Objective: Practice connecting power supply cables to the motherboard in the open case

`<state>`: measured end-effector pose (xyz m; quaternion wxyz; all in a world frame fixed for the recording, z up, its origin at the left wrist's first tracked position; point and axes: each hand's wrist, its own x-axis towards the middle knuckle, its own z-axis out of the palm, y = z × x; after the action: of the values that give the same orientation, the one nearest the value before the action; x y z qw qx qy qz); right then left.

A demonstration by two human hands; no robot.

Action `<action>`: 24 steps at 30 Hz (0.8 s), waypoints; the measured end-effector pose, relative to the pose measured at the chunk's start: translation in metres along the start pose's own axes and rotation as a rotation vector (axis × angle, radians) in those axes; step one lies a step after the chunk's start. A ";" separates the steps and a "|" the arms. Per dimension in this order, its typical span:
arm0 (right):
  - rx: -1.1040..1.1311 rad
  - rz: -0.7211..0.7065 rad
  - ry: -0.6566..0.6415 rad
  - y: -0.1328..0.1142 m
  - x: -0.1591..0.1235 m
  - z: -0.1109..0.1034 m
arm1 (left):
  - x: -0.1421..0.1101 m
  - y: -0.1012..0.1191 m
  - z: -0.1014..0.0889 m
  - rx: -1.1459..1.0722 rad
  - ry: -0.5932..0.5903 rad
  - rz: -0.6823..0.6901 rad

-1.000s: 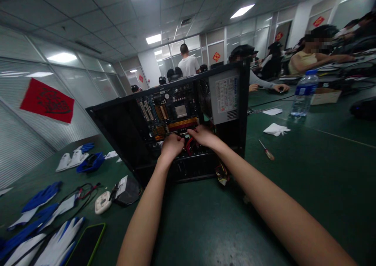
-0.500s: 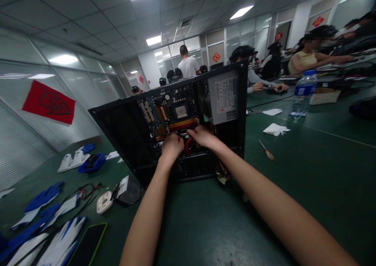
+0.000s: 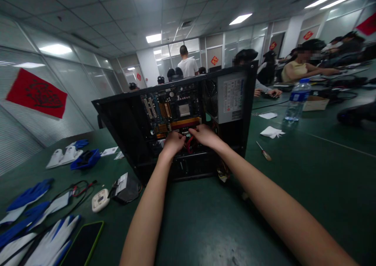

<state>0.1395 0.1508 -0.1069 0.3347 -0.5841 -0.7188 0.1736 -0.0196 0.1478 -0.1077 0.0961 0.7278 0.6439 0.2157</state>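
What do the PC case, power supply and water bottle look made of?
PC case: probably painted sheet metal, black, fairly matte; thin, straight panel edges suggest it.
Power supply: likely metal housing, dull grey; flat, plate-like face.
Water bottle: most likely clear plastic, glossy; see-through walls with highlights, though thin glass isn't ruled out.

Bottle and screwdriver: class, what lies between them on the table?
A crumpled white piece, perhaps tissue, lies between the bottle and screwdriver in the head view.

No text is legible, even on the power-supply label [image 3: 232, 95].
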 end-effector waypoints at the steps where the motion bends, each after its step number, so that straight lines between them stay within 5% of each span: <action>1: 0.019 -0.003 0.013 0.000 0.000 -0.001 | 0.001 -0.003 0.000 -0.039 -0.007 0.006; 8: 0.149 0.054 0.030 0.000 -0.001 0.001 | -0.003 -0.011 -0.007 -0.098 -0.037 0.071; 14: 0.604 0.376 -0.168 -0.014 -0.002 0.002 | -0.002 -0.009 -0.009 -0.030 -0.013 0.066; 24: 0.853 0.665 -0.285 -0.028 0.009 0.020 | 0.000 -0.006 -0.007 0.016 0.001 0.038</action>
<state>0.1047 0.1546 -0.1003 0.3682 -0.5631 -0.3999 0.6224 -0.0281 0.1482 -0.1040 0.0859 0.7405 0.6316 0.2130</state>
